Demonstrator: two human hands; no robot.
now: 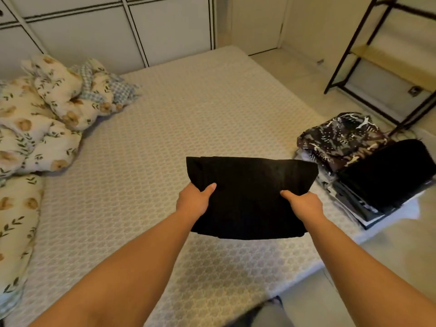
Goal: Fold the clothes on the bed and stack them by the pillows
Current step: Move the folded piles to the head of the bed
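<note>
Both bare forearms reach forward over the bed (146,161), and between them hangs a folded black garment (247,197), held up above the mattress. The left hand (194,200) grips its left edge, thumb laid on top of the cloth and fingers curled out of sight beneath. The right hand (304,204) grips the right edge the same way, thumb on top pointing inward. The garment sags a little between the two grips and its upper fold stands wider than the lower.

Further right, at the bed's edge, sits a stack of folded clothes (368,185), with a black piece (389,171) on the near side and a dark patterned piece (342,138) just behind it. On the far left lie floral pillows (16,223) and a bunched floral quilt (61,100). Beyond the bed stand white panelled doors (106,31), and to the far right a black metal shelf frame (377,55).
</note>
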